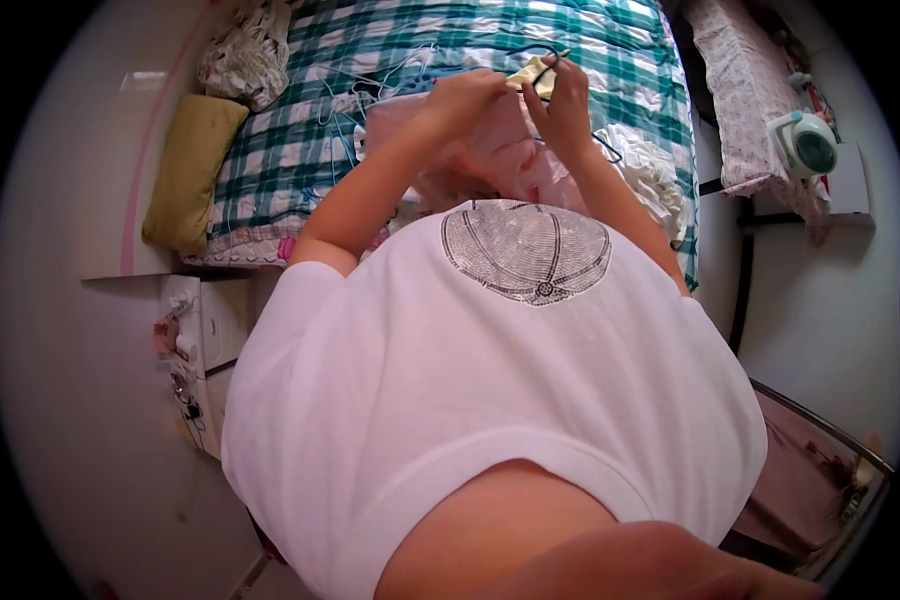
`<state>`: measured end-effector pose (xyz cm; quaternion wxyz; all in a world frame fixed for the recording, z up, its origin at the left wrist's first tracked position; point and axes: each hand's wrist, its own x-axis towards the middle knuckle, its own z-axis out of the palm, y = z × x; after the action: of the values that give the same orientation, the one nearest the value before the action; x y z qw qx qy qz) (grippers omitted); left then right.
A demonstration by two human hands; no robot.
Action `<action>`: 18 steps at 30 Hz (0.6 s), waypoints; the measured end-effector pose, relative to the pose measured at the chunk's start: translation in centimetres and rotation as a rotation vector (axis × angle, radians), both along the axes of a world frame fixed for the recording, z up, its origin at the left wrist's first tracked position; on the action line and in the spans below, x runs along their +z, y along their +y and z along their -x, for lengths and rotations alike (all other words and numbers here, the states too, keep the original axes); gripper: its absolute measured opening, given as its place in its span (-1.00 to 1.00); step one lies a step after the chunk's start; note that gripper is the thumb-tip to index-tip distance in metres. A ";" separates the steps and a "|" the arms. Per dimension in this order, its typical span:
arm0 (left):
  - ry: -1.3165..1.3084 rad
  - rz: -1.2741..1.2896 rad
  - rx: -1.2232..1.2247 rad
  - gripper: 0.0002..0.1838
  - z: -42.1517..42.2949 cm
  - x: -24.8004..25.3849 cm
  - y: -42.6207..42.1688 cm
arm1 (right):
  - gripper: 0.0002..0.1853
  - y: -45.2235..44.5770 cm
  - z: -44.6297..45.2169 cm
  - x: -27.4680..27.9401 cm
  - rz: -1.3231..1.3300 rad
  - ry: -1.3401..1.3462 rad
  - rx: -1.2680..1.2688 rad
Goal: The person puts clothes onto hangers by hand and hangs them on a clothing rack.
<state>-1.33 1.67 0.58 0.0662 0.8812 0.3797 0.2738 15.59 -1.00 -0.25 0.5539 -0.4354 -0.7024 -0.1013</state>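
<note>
Yellow cloth (pixel 523 77) crumpled, soft; long axis eight-to-two, pointing two o'clock; slender dark loop (pixel 541 75) crossing it; left hand (pixel 470 97) closed on cloth; right hand (pixel 564 100) fingers bent, grip unclear.

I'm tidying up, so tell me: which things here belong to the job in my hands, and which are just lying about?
Apparently in the job:
- pale yellow cloth, at both hands
- dark looped piece, probably a hanger
- light blue hangers, perhaps spares

Apparently lying about:
- olive cushion
- round white-and-green device
</note>
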 end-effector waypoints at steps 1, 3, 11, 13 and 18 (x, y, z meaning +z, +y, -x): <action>-0.015 0.009 0.025 -0.87 0.7 0.1 0.1 | -0.60 -0.8 -0.5 -0.2 0.026 -0.037 0.026; -0.113 -0.064 0.050 -0.86 1.9 0.6 0.3 | -0.62 -1.9 -1.2 -2.0 0.060 -0.101 0.136; -0.272 -0.032 0.115 -0.84 3.6 2.4 -0.9 | -0.62 -2.6 0.1 -4.0 0.360 -0.297 0.319; -0.291 -0.005 0.134 -0.84 3.9 2.2 -1.0 | -0.62 -2.6 0.0 -3.9 0.496 -0.331 0.386; -0.332 0.057 0.116 -0.85 5.5 1.9 -1.3 | -0.61 -1.6 -2.3 -3.0 0.952 -0.710 0.388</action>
<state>-6.79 0.32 2.43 0.1370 0.7982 0.4215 0.4080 17.91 -2.60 -3.29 0.0403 -0.4388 -0.8780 0.1869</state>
